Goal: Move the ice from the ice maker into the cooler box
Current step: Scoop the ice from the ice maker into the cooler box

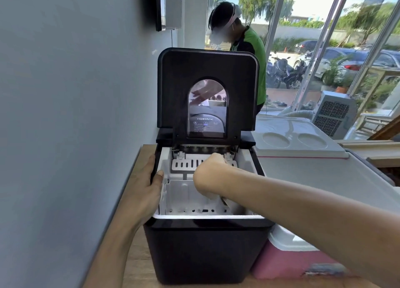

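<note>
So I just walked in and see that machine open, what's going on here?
A person is getting ice out of the black ice maker, whose lid is flipped up. The left hand steadies the machine's left rim while the right hand reaches down into the white ice basket; what it grips is hidden. The pink cooler box sits just right of the machine, with its white lid apparently closed.

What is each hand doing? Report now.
Left hand: open, fingers gripping the left rim of the black ice maker.
Right hand: reaching inside, fingers curled; contents cannot be told.
</note>
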Demonstrator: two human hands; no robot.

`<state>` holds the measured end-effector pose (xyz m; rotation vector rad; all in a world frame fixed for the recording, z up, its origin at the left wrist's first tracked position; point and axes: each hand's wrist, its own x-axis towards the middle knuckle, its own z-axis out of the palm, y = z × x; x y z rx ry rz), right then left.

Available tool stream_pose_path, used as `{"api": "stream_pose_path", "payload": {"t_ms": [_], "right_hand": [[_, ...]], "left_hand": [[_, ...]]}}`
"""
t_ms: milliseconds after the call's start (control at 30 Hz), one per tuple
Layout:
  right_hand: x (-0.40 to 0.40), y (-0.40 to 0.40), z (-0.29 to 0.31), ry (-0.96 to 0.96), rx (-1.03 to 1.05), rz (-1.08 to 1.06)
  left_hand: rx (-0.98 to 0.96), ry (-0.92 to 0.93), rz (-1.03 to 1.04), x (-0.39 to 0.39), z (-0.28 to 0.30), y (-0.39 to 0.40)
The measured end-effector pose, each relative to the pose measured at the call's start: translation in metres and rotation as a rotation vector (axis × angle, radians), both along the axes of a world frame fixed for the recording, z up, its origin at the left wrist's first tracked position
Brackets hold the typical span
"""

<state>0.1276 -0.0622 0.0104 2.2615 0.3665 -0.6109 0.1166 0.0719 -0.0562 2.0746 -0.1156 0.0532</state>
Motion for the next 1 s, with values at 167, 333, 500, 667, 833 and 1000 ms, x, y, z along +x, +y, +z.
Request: {"api": "stream_pose_path", "payload": {"t_ms": [167, 333, 500, 667, 833, 1000], "right_hand": [[-0.001, -0.002, 0.023, 0.019, 0.035, 0.032], [0.012, -0.006, 0.028, 0.115, 0.142, -0.072], [0.026, -0.045, 0.013, 0.278, 0.277, -0.355], [0.010, -0.081, 0.000, 0.393, 0.512, -0.621], [0.001, -0.069, -0.020, 0.355, 0.603, -0.668], [-0.007, -0.064, -0.038, 0.276, 0.712, -0.687]], "left_hand": [[0.012, -0.005, -0.015, 0.000, 0.000, 0.000], [0.032, -0.030, -0.035, -0.001, 0.001, 0.000], [0.028, -0.032, -0.038, -0.001, -0.002, 0.003], [0.011, -0.019, -0.047, 0.000, -0.001, 0.003], [-0.012, 0.005, -0.053, 0.000, -0.002, 0.002], [-0.015, -0.010, -0.045, 0.001, -0.001, 0.001]]}}
